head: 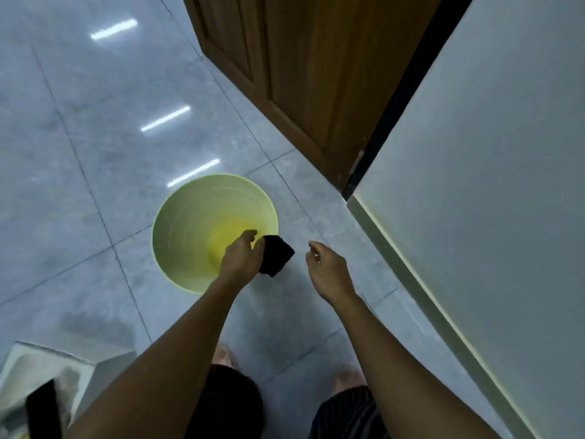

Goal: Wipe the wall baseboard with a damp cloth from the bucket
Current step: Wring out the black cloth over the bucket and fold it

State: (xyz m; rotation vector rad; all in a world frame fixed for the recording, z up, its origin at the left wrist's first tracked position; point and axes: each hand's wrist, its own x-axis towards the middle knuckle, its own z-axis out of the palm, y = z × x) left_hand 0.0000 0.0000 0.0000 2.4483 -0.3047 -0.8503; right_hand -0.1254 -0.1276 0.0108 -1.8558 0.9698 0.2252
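Note:
A light green bucket [180, 226] stands on the grey tiled floor in front of me. My left hand [240, 258] hovers over the bucket's right rim, holding a folded black cloth [276, 255] pinched between thumb and fingers. My right hand [327, 269] hangs just to the right of the cloth, fingers apart, holding nothing. The pale baseboard [421, 274] runs along the foot of the grey-white wall [493, 172] on the right, about an arm's reach from both hands.
A brown wooden door [300, 68] stands at the back, with a dark gap beside the wall's edge. A white boxy object [41, 372] with a black item sits at the bottom left. My knees and bare feet are below the arms.

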